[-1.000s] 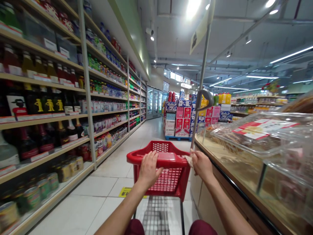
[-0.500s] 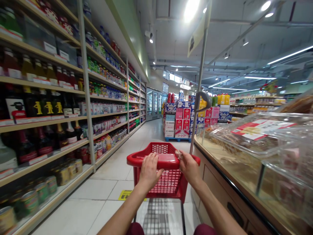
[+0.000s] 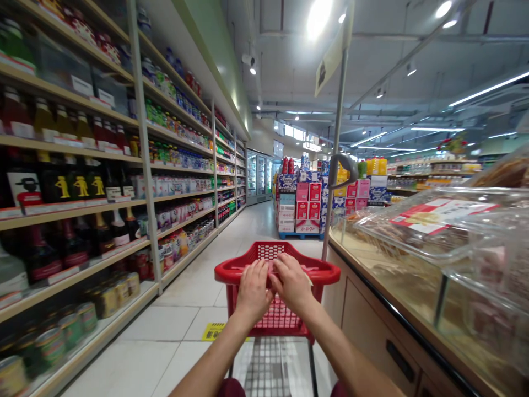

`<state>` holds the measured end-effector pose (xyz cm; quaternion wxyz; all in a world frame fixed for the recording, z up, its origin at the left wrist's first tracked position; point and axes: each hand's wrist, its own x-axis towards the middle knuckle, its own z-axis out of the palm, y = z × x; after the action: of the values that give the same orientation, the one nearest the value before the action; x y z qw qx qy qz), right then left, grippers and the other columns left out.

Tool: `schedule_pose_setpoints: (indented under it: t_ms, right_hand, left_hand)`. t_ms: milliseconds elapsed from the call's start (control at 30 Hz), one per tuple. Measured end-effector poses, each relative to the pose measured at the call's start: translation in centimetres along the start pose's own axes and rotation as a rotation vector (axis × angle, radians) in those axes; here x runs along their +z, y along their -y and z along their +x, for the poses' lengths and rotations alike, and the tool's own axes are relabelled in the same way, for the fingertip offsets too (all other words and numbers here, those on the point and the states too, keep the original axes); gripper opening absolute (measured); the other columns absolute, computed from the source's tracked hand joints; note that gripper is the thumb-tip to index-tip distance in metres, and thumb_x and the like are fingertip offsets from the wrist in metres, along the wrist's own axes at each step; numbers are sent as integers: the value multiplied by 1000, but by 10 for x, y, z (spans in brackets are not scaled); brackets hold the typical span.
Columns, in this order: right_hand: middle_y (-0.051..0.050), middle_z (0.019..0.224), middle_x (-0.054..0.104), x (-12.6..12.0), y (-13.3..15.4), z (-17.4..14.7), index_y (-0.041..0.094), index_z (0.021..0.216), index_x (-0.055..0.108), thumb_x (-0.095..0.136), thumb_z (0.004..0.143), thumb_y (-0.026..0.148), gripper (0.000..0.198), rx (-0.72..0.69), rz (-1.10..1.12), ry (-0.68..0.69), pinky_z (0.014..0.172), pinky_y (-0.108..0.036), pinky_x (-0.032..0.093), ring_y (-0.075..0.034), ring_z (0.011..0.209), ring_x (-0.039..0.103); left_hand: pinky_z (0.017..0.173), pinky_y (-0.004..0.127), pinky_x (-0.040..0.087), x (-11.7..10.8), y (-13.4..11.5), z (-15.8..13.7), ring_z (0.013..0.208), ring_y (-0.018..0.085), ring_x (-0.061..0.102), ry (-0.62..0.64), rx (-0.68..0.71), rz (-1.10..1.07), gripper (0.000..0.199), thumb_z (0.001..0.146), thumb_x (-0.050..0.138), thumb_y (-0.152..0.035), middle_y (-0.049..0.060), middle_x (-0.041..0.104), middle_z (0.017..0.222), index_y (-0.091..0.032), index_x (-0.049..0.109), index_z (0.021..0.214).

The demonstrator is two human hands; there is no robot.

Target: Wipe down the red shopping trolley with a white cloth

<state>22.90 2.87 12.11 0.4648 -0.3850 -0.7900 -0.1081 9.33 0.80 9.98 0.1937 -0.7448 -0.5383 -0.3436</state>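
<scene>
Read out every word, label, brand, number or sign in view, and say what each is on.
No text is clear enough to quote.
Yellow rectangular floor sticker: black characters, partly covered, too blurred.
Red-and-white label on the clear plastic food tray: too blurred.
Stacked red cardboard boxes: print too small.
White rectangular shelf cards: too blurred.
Pale hanging banner: dark mark, unreadable.
Red plastic cart: nothing readable.

Single head-worn view; looks forward and down from behind and above red cart (image 3: 225, 272); left hand (image 3: 253, 288) and right hand (image 3: 292, 285) near, below centre; shelves (image 3: 142, 138) flank left; table (image 3: 363, 311) close at right; aisle floor (image 3: 243, 229) recedes toward distant fridges (image 3: 259, 172).
</scene>
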Motion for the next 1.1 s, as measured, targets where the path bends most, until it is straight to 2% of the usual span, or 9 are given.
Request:
schedule_pose_setpoints:
  t_ms: [100, 200, 267, 467, 667, 733, 833, 900, 1100]
  right_hand:
    - [-6, 109, 59, -20, -28, -14, 21, 100, 59, 43, 81, 23, 24, -20, -18, 29, 90, -35, 39, -19, 104, 50]
    - [-6, 95, 64, -39, -59, -21, 20, 89, 62, 41, 81, 24, 23, 221, -80, -14, 82, -34, 44, -19, 91, 57]
    - [-7, 93, 64, -35, -58, -22, 18, 89, 62, 41, 81, 25, 24, 293, -114, -58, 81, -36, 44, -20, 90, 57]
    - [-8, 115, 55, -9, -22, -20, 20, 104, 57, 41, 80, 20, 28, -47, -71, -52, 93, -37, 35, -20, 108, 46]
    - [-6, 86, 62, -38, -68, -24, 18, 83, 60, 38, 74, 17, 24, 275, -115, -126, 80, -37, 42, -19, 85, 55]
    - [-8, 93, 61, -29, -56, -25, 18, 87, 60, 38, 75, 17, 25, 232, -90, -145, 84, -38, 40, -20, 92, 53]
    - [-10, 110, 56, -11, -29, -25, 19, 98, 58, 41, 77, 16, 27, 20, -70, -123, 92, -42, 33, -22, 107, 46]
    - [-9, 113, 55, -11, -31, -26, 20, 98, 58, 41, 77, 16, 27, -42, -83, -104, 94, -43, 31, -22, 107, 46]
    - [-8, 101, 59, -27, -64, -32, 19, 89, 60, 38, 77, 16, 25, 185, -104, -203, 86, -41, 39, -21, 97, 51]
  left_hand:
    - [98, 48, 30, -2, 4, -1, 116, 27, 40, 5, 9, -10, 49, 70, 54, -27, 13, 50, 122, -12, 45, 116]
    - [98, 48, 29, -2, 3, -1, 116, 27, 40, 14, 6, -19, 51, 70, 56, -29, 13, 49, 123, -12, 45, 116]
    - [99, 48, 28, -1, 0, -1, 116, 28, 40, 5, -8, -18, 51, 69, 56, -29, 13, 49, 124, -13, 45, 116]
    - [97, 49, 30, 0, 1, 0, 116, 28, 41, -6, -1, -5, 48, 71, 54, -27, 13, 49, 122, -14, 45, 116]
    - [98, 48, 29, 0, 1, 1, 116, 28, 40, 13, -2, -2, 51, 69, 57, -29, 14, 49, 123, -12, 45, 116]
    - [98, 49, 29, 1, -3, 1, 116, 28, 40, 5, -17, 0, 51, 69, 57, -28, 14, 49, 123, -12, 45, 116]
    - [97, 49, 30, 3, -5, 2, 116, 28, 41, -6, -22, 6, 49, 70, 55, -27, 14, 49, 122, -13, 45, 116]
    - [98, 49, 30, 2, -4, 2, 116, 27, 40, -2, -3, 10, 49, 71, 54, -26, 14, 49, 123, -13, 44, 117]
    - [99, 47, 29, -1, -4, 3, 118, 26, 39, 50, -2, 12, 50, 71, 54, -24, 13, 47, 125, -13, 44, 118]
